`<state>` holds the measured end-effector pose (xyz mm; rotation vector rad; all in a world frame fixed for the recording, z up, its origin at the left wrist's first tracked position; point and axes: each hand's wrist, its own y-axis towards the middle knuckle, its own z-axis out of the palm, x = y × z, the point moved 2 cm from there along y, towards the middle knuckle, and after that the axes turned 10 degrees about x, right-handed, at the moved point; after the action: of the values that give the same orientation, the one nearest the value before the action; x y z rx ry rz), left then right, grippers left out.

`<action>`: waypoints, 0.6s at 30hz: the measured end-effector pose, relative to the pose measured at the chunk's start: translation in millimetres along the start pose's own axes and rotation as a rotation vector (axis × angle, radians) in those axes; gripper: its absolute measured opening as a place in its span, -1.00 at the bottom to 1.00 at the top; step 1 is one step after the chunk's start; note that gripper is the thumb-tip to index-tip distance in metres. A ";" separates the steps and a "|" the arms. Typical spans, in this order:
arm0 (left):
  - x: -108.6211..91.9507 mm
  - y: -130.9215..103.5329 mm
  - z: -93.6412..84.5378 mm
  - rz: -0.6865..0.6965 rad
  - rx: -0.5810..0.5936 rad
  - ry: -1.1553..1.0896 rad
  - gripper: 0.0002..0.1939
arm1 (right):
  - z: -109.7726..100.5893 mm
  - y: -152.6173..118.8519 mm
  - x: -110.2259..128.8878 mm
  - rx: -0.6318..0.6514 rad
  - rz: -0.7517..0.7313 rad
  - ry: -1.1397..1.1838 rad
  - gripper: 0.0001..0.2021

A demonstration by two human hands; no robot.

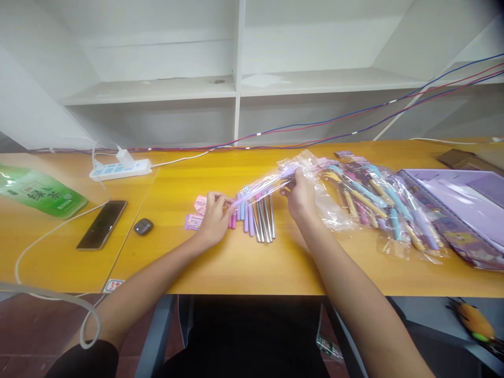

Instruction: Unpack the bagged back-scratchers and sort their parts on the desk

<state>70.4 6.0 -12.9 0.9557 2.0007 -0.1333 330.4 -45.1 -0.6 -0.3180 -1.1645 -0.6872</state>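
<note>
My left hand pinches the lower left end of a long lilac stick-shaped item in a clear plastic sleeve. At its upper right end, my right hand grips the sleeve with curled fingers. The item slants above a row of slim things on the table. In that row are several silver metal rods and several lilac, blue and pink handle-like sticks; their far ends are partly hidden. Beside my left hand lie small pink printed cards.
A heap of plastic-wrapped pastel sticks lies right, beside a lilac box. Leftward are a phone, a black earbud-like case, a green bottle and a power strip. Cables cross before the white shelves.
</note>
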 end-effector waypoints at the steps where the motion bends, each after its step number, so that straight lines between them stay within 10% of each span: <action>1: -0.6 0.0 -0.2 0.007 -0.003 0.007 -0.90 | 0.8 -0.6 -0.8 -0.016 0.016 0.016 -0.48; 10: -2.8 2.4 -7.5 0.024 -0.017 0.064 -0.90 | -12.8 19.0 1.0 -0.192 -0.076 0.186 -0.73; 18: 1.6 4.1 1.7 -0.094 0.093 -0.474 -0.78 | -71.8 74.2 73.0 -0.496 -0.353 0.088 -0.55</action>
<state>73.8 9.1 -14.0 0.7979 1.6088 -0.4644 447.1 -53.6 47.5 -0.4980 -0.9631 -1.2933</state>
